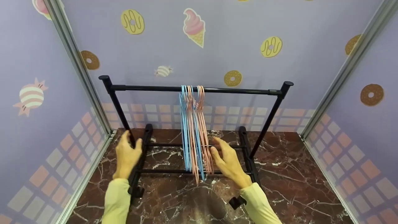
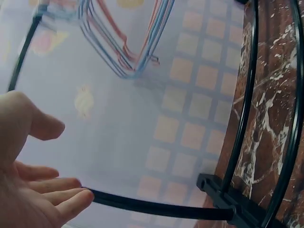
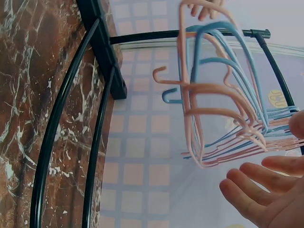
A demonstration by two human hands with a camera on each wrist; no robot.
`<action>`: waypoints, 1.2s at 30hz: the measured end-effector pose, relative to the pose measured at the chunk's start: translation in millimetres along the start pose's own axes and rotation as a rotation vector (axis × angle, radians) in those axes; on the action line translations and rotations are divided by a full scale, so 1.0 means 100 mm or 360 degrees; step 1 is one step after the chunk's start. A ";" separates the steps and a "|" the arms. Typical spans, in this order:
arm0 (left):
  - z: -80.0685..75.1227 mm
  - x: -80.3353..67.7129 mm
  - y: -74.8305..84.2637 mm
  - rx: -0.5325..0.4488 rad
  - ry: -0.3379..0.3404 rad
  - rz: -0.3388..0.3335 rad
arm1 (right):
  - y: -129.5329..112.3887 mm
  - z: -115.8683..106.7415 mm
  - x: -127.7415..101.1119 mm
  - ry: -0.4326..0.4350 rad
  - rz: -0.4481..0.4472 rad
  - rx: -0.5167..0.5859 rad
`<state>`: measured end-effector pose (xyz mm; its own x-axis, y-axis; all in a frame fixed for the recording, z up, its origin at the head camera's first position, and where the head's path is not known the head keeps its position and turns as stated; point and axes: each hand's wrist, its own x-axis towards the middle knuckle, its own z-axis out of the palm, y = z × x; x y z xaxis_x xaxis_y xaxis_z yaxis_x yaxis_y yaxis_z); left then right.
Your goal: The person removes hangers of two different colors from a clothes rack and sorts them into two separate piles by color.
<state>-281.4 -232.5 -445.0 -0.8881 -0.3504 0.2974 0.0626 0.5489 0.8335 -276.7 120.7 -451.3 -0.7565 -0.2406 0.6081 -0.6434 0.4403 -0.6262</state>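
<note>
Both grips wide, holding nothing: left hand point(image 1: 127, 155), right hand point(image 1: 228, 161) beside rack-hung hangers point(image 1: 194, 130).

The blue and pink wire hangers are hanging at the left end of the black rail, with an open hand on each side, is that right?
Not quite. The blue and pink wire hangers hang near the middle of the black metal rail, as the head view shows. The left hand and right hand are open either side.
</note>
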 end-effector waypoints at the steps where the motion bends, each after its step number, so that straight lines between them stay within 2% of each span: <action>1: -0.02 0.08 -0.03 0.0013 0.0026 -0.0023 | 0.01 0.00 0.01 -0.0010 0.0012 0.0023; 5: -0.09 0.42 -0.17 0.0070 0.0096 -0.0103 | 0.04 0.02 0.05 -0.0031 0.0021 0.0093; 8: -0.14 0.64 -0.23 0.0114 0.0079 -0.0161 | 0.05 0.05 0.09 -0.0042 0.0044 0.0139; 13: -0.19 0.84 -0.27 0.0090 0.0062 -0.0212 | 0.07 0.12 0.16 -0.0031 0.0095 0.0141; 20: -0.12 0.93 -0.29 0.0122 0.0103 -0.0098 | 0.09 0.18 0.21 0.0001 0.0140 0.0138; 28: -0.06 0.92 -0.31 0.0165 0.0219 -0.0031 | 0.04 0.14 0.21 0.0241 0.0020 -0.0180; 36: 0.00 0.93 -0.33 0.0199 0.0326 -0.0005 | 0.01 0.08 0.19 0.0366 -0.0054 -0.0297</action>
<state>-366.3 -283.0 -445.2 -0.7764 -0.4922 0.3937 -0.0086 0.6328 0.7742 -292.9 109.8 -444.4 -0.6746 -0.0649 0.7353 -0.6194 0.5917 -0.5160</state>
